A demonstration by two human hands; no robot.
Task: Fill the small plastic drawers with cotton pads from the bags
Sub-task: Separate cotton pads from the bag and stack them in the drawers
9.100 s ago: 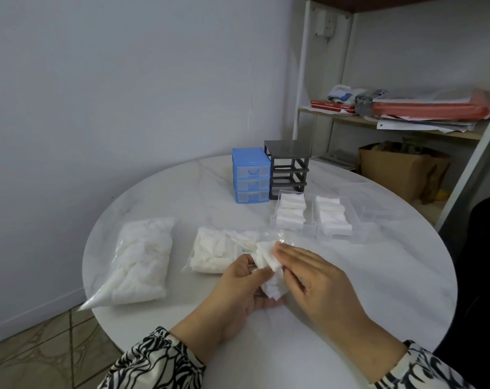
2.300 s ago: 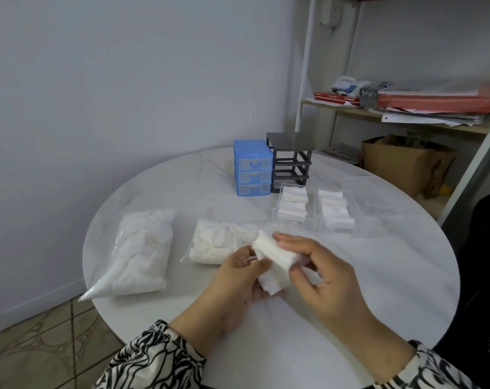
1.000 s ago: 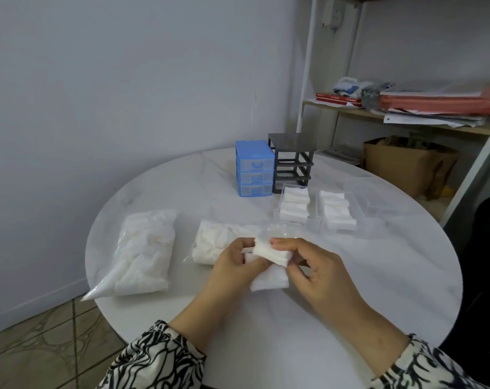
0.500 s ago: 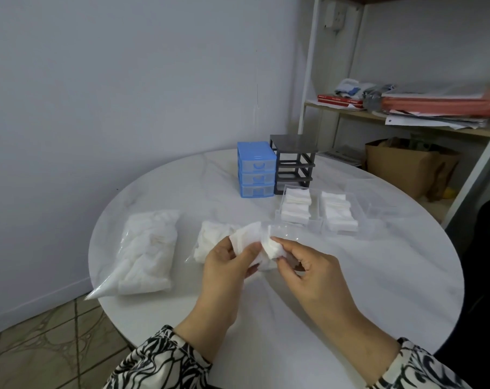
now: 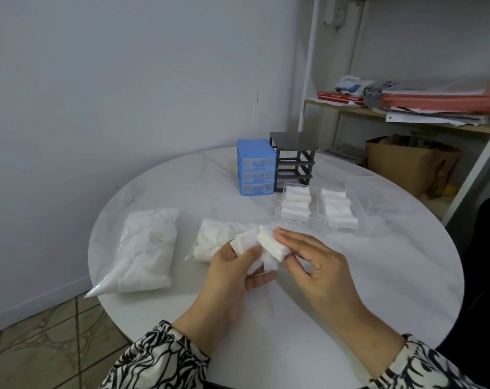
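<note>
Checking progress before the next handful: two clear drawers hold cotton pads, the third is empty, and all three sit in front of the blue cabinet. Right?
Not quite. The head view shows the clear drawers lying in front of the dark grey frame, not the blue cabinet. The rest holds.

Hidden, cropped and blurred parts

Open bag (image 5: 210, 242) partly covered by left hand (image 5: 232, 273) and held cotton pads (image 5: 262, 249); third clear drawer (image 5: 378, 197) too transparent to judge contents; orange folder (image 5: 440, 101) blurred, cut by right edge; both sleeves cropped at bottom.
</note>
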